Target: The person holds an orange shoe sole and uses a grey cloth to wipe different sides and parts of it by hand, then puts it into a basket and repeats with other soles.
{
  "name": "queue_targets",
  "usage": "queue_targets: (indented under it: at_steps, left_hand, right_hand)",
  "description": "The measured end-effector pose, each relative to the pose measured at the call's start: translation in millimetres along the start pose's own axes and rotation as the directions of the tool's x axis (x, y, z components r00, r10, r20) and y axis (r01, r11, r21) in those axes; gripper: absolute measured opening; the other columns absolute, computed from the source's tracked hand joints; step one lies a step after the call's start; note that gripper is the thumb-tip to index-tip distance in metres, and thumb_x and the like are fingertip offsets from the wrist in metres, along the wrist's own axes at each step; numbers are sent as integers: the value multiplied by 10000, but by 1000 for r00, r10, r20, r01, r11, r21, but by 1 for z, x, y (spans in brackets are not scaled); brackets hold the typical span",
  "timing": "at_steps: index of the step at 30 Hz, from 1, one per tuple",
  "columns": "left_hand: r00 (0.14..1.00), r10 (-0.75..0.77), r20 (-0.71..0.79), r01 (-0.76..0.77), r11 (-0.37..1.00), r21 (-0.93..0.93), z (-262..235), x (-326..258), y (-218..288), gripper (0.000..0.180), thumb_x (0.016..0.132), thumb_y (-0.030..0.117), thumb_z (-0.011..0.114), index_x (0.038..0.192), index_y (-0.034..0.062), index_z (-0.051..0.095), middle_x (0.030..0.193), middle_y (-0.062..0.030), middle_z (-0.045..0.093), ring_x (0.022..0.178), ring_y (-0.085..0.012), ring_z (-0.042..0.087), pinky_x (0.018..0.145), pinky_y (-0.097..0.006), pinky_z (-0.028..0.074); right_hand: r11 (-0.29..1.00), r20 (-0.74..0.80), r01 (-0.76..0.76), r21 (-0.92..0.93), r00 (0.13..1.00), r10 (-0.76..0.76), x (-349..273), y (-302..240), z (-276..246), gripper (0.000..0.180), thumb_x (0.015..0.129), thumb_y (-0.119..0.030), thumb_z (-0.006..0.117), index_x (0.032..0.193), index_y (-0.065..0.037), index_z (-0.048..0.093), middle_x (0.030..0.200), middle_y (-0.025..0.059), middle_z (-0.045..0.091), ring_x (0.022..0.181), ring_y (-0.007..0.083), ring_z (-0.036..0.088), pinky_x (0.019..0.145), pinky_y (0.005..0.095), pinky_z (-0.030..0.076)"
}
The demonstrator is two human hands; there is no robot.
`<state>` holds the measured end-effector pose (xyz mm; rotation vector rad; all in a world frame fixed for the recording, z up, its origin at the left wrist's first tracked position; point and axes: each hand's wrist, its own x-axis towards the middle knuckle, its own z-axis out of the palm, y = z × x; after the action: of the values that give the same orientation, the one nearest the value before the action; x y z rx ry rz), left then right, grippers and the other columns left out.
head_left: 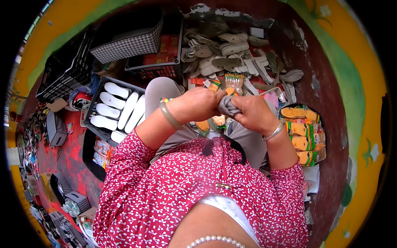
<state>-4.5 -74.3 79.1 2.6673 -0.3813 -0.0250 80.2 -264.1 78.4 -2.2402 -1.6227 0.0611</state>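
Observation:
Both my hands are raised in front of my lap and meet at a bunched grey cloth-like piece (228, 106). My left hand (202, 101) is closed at its left side, the fingers partly hidden behind it. Wrapped round its right side are the fingers of my right hand (253, 111). What the grey piece is exactly, I cannot make out. Just beyond the hands lie packets of orange insoles (234, 82) in clear and green wrapping. Lower, between my knees, more orange insoles (219, 120) show under my wrists.
White insoles (108, 99) fill a dark crate on the left. Grey insoles (233, 48) lie heaped against the far wall. At the right, a black-rimmed box (303, 106) holds packed orange insoles. A checkered bin (128, 44) and black crates (68, 66) stand far left.

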Motion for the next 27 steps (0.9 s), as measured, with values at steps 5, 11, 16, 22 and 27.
queue_targets:
  at_steps: [5, 11, 16, 22, 27]
  left_hand:
    - [997, 21, -68, -28, 995, -97, -6, -8, 8, 263, 769, 197, 649, 961, 52, 544, 697, -189, 594, 671, -372, 594, 570, -440, 465]
    - [998, 53, 43, -50, 996, -71, -34, -27, 34, 206, 791, 203, 634, 835, 27, 536, 635, -191, 569, 644, -365, 596, 575, -440, 467]
    - [990, 112, 89, -114, 993, 20, -44, -41, 40, 213, 798, 216, 630, 851, 30, 539, 581, -163, 545, 579, -343, 589, 528, -424, 468]
    - [991, 122, 60, -118, 991, -55, -40, -55, 31, 246, 819, 268, 628, 838, 29, 570, 565, -151, 529, 545, -352, 563, 511, -407, 472]
    - [961, -275, -8, 231, 823, -519, -47, -66, -36, 238, 814, 190, 663, 936, -9, 618, 750, -98, 637, 652, -202, 639, 607, -290, 507]
  right_hand:
    - [996, -20, 41, -79, 999, -43, -3, -18, -31, 174, 669, -105, 604, 794, -53, 496, 658, 152, 573, 653, 360, 579, 576, 459, 445]
    - [991, 77, 105, -83, 992, -99, -12, -34, -60, 197, 639, -88, 630, 769, -47, 488, 598, 141, 549, 595, 355, 570, 548, 450, 444]
    - [987, 124, 155, -38, 981, -149, -18, -46, -70, 198, 607, -79, 627, 733, -70, 475, 600, 133, 518, 590, 347, 541, 539, 443, 418]
    - [986, 121, 165, -27, 980, -161, -23, -44, -74, 201, 576, -65, 626, 688, -80, 459, 576, 122, 477, 565, 341, 515, 521, 438, 398]
    - [918, -9, -201, 342, 976, 217, -37, 23, -104, 112, 780, -65, 629, 869, -2, 600, 714, 70, 608, 624, 127, 540, 591, 240, 421]
